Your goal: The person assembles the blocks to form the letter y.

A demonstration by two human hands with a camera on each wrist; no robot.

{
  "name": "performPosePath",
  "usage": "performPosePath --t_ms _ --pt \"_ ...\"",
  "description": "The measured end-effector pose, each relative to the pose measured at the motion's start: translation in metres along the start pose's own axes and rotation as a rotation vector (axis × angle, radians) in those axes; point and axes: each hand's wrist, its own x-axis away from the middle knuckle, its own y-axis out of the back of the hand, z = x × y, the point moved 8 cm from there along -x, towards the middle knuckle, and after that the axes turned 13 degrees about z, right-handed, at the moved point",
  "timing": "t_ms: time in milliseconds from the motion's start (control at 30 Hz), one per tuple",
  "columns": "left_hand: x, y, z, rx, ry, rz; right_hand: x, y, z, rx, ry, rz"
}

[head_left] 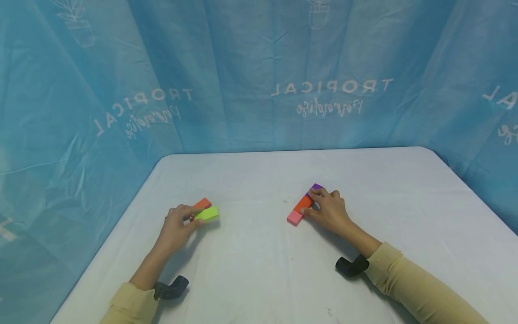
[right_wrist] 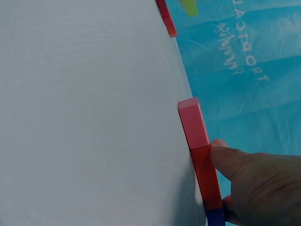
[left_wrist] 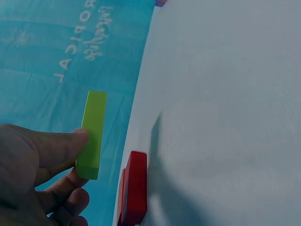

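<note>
In the head view, my left hand (head_left: 178,225) pinches a lime green block (head_left: 208,214) between thumb and fingers. The left wrist view shows this green block (left_wrist: 93,136) held above the table. Just beyond it on the table sits an orange-red block (head_left: 203,203), with a red block (left_wrist: 135,188) close beside it. My right hand (head_left: 329,210) touches a slanting row of blocks: pink (head_left: 295,218), orange-red (head_left: 303,204) and purple (head_left: 317,186). Its thumb lies against the side near the pink and orange-red joint (right_wrist: 201,148); a fingertip touches the purple block, partly covering it.
A white-covered table (head_left: 251,261) spreads under both hands. Behind and beside it hangs a blue curtain (head_left: 243,67) with printed lettering. A black curved wrist mount (head_left: 174,288) sits on the left wrist, and another black mount (head_left: 351,266) on the right.
</note>
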Motion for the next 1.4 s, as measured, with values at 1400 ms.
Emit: performPosePath --t_ms 1400 --pt "-0.085 -0.087 -0.087 0.069 -0.283 0.239 -0.001 -0.003 -0.003 -0.005 0.001 -0.005"
